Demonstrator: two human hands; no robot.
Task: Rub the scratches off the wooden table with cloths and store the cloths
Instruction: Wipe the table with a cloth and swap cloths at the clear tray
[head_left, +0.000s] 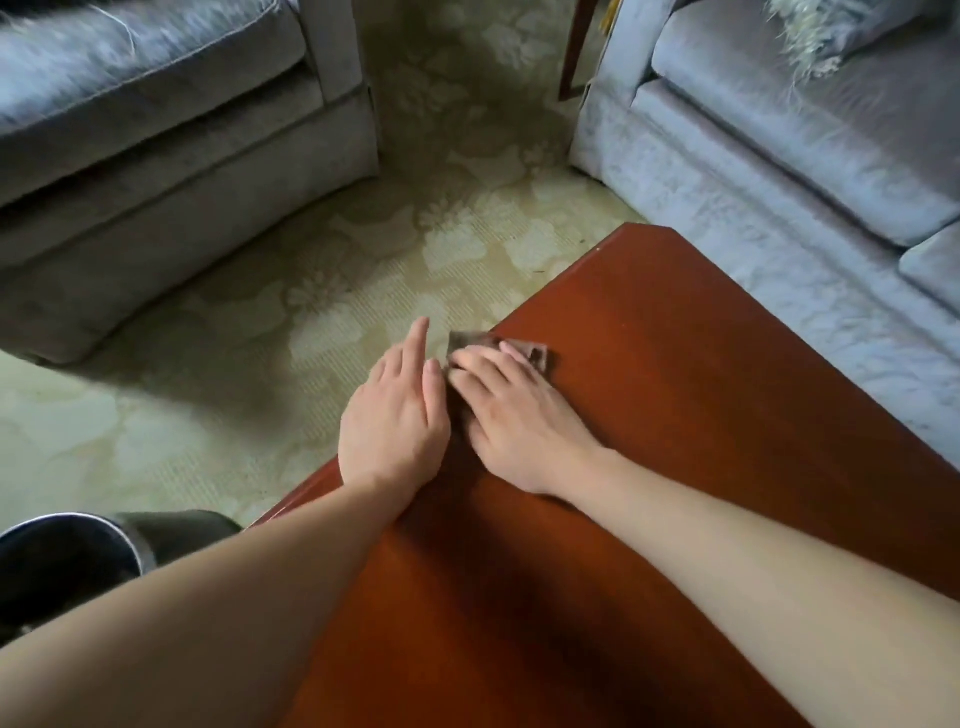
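Cloth (464, 341) under right hand (511, 413), perhaps past table (675, 395) edge

This is a living room in a home. Two grey, plush-upholstered seats, an armchair (156, 171) on the left and a sofa (779, 171) on the right, stand at an angle to each other on a pale carpet (363, 270) with a woven flower pattern. A low, polished reddish-brown wooden table (675, 389) stands just beside the sofa, and a fringed cushion (810, 31) lies on the sofa seat.
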